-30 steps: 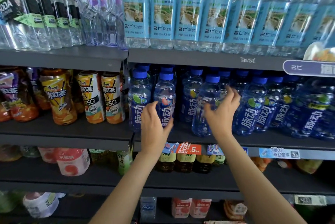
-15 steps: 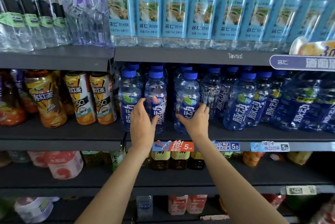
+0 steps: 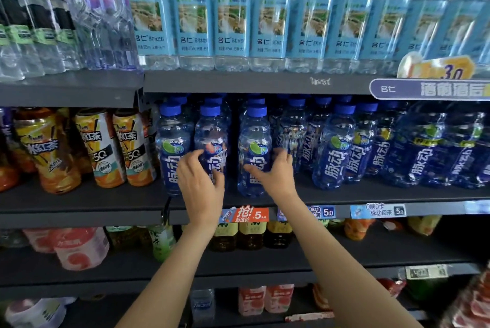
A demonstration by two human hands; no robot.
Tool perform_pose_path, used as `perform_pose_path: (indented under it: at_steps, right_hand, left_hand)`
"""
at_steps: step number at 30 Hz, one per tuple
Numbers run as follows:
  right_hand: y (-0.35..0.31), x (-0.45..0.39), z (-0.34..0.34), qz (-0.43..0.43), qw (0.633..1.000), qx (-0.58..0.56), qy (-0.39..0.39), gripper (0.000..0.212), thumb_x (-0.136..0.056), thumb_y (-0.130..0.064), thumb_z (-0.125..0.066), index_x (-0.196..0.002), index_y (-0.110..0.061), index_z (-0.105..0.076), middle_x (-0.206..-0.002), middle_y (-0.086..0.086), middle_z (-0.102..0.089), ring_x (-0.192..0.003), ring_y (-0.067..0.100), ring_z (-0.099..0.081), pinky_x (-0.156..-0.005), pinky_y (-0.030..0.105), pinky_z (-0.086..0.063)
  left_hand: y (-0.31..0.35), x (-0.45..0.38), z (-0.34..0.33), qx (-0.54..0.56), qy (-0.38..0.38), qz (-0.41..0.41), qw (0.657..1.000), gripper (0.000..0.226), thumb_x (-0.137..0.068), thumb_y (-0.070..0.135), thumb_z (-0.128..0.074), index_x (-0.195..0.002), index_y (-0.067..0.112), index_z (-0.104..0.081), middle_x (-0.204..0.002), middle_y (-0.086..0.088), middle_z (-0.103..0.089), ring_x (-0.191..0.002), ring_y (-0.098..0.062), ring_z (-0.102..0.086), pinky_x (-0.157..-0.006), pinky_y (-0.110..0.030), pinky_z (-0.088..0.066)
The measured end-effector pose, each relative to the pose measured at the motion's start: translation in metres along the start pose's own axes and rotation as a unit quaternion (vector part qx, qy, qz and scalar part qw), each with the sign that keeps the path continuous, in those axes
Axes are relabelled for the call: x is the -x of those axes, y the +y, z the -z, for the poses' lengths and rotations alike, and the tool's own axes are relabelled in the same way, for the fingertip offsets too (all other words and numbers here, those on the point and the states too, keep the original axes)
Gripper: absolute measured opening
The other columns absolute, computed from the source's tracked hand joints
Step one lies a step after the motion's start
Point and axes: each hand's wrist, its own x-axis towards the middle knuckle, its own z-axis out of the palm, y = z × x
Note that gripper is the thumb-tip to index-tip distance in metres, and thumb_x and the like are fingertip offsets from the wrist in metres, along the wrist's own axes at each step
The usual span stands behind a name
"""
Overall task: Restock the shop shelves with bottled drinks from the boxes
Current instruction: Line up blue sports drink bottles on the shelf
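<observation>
Your left hand (image 3: pixel 202 181) and right hand (image 3: pixel 275 174) each curl round a blue-capped bottle (image 3: pixel 212 147) mid-frame; shove sideways and the tight-packed neighbours topple off the shelf (image 3: pixel 371 195).

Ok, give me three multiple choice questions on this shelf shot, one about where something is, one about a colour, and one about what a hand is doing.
1. Where do the light blue labelled water bottles stand?
A. On the shelf above the blue-capped bottles
B. On the bottom shelf
C. In a box

2. What colour is the cap of the lime-label bottle at the right hand?
A. Red
B. Blue
C. White

3. What is the left hand doing?
A. Hanging at the person's side
B. Holding a price tag
C. Curling its fingers round the peach-label bottle

Answers: 1 A, they fill the shelf directly overhead. 2 B, its cap is plainly blue. 3 C, thumb and fingers wrap that bottle's front.
</observation>
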Motion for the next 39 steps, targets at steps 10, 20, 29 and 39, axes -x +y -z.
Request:
perform_pose_path:
  at_steps: [10, 20, 29, 39]
  right_hand:
    - [0.068, -0.043, 0.111, -0.099, 0.989, 0.050, 0.101, 0.086, -0.080, -0.023, -0.072, -0.143, 0.001, -0.018, -0.149, 0.018, -0.023, -0.140, 0.030, -0.020, -0.110, 0.036, -0.025]
    - [0.049, -0.017, 0.067, 0.042, 0.997, 0.055, 0.021, 0.084, -0.075, -0.029, -0.075, -0.135, 0.002, -0.026, -0.131, 0.015, -0.035, -0.123, 0.030, -0.035, -0.105, 0.037, -0.034]
    - [0.052, -0.010, 0.060, 0.052, 0.999, -0.006, 0.004, 0.093, -0.075, -0.038, -0.074, -0.143, -0.005, -0.021, -0.140, 0.015, -0.027, -0.131, 0.029, -0.029, -0.105, 0.037, -0.034]
    - [0.053, -0.037, 0.059, 0.059, 0.983, 0.055, -0.162, 0.102, -0.077, -0.044, -0.071, -0.147, -0.003, -0.011, -0.157, 0.008, 0.008, -0.140, 0.026, -0.026, -0.111, 0.044, -0.029]
  left_hand:
    - [0.057, 0.008, -0.054, 0.004, -0.104, -0.023, 0.994, 0.079, -0.082, 0.015, -0.068, -0.145, 0.013, -0.020, -0.144, -0.014, -0.030, -0.134, -0.028, -0.030, -0.109, -0.036, -0.027]
    - [0.054, 0.017, -0.064, -0.010, -0.067, 0.004, 0.998, 0.077, -0.084, 0.012, -0.065, -0.146, 0.018, -0.019, -0.141, -0.015, -0.030, -0.132, -0.030, -0.032, -0.108, -0.045, -0.034]
    - [0.077, 0.042, -0.073, -0.054, 0.009, -0.024, 0.998, 0.067, -0.074, 0.017, -0.074, -0.129, 0.013, -0.037, -0.128, -0.021, -0.041, -0.119, -0.034, -0.038, -0.096, -0.044, -0.039]
    - [0.065, 0.037, -0.072, -0.057, -0.029, 0.002, 0.998, 0.074, -0.076, 0.006, -0.073, -0.135, 0.024, -0.034, -0.132, -0.018, -0.034, -0.119, -0.031, -0.041, -0.096, -0.045, -0.042]
